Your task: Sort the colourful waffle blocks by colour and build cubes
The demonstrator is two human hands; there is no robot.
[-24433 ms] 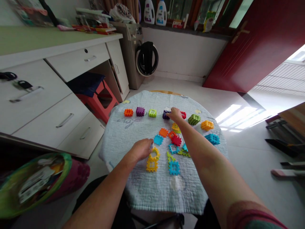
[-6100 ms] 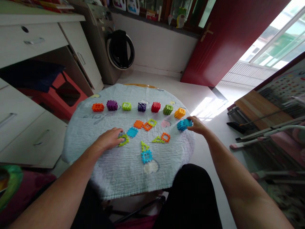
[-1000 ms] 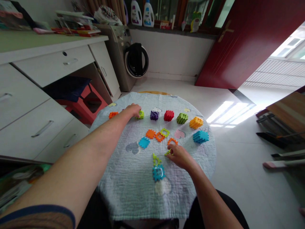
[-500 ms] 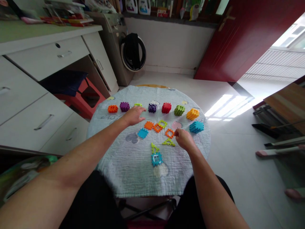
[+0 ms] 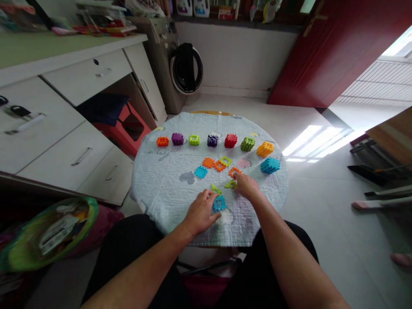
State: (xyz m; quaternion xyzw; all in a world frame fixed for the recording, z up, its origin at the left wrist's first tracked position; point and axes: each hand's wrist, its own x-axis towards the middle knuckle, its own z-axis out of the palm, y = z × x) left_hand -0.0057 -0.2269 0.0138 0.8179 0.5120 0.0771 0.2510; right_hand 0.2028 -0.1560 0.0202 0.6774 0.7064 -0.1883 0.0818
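The left hand (image 5: 198, 213) has thumb and fingertips spread apart at the near-left side of the blue window piece (image 5: 219, 203); whether they close on its edge, I cannot tell. The right hand (image 5: 247, 186) has its fingertips bunched at the second green triangular piece (image 5: 229, 184), just beside the orange frame (image 5: 232, 171); a firm hold on either cannot be made out.

What has just changed is the left hand's place: it has come back from the row of stacks to the window piece, so both hands are now working among the loose pieces nearest the body. The window piece lies flat, with the first green triangular piece (image 5: 215, 188) at its far edge.

Farther out lie the plain blue square (image 5: 201, 172), the solid orange square (image 5: 208, 162), the orange lattice (image 5: 220, 165) and the lime frame (image 5: 229, 162). Beyond them, stacks run from the orange stack (image 5: 162, 141) to the yellow stack (image 5: 265, 149), with the blue stack (image 5: 270, 165) nearer the body at the right. All rest on the pale cloth (image 5: 174, 180); past the table stands the washing machine (image 5: 161, 40).
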